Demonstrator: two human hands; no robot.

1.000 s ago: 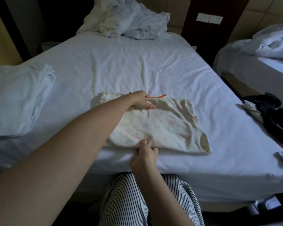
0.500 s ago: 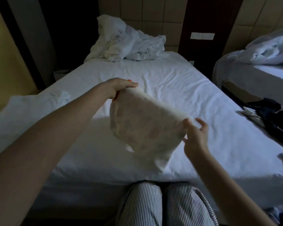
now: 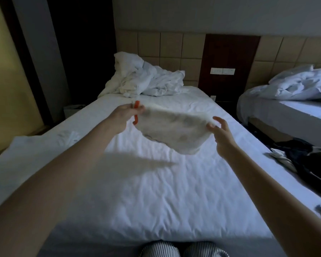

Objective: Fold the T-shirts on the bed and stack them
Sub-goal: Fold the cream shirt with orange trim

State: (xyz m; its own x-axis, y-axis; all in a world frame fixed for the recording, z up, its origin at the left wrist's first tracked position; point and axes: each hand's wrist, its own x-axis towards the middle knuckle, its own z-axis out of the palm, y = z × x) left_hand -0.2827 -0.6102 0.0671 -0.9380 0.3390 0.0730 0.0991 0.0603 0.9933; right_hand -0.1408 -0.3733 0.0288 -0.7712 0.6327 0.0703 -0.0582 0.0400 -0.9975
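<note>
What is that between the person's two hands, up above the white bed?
A folded cream T-shirt with orange trim, seen in the head view. The left hand grips its orange-edged end, and the right hand pinches the other end.

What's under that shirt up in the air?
The T-shirt is held up in the air, gripped by the left hand. Under it you can see white sheet and a dark shadow. The bit of sheet straight behind the cloth is hidden.
</note>
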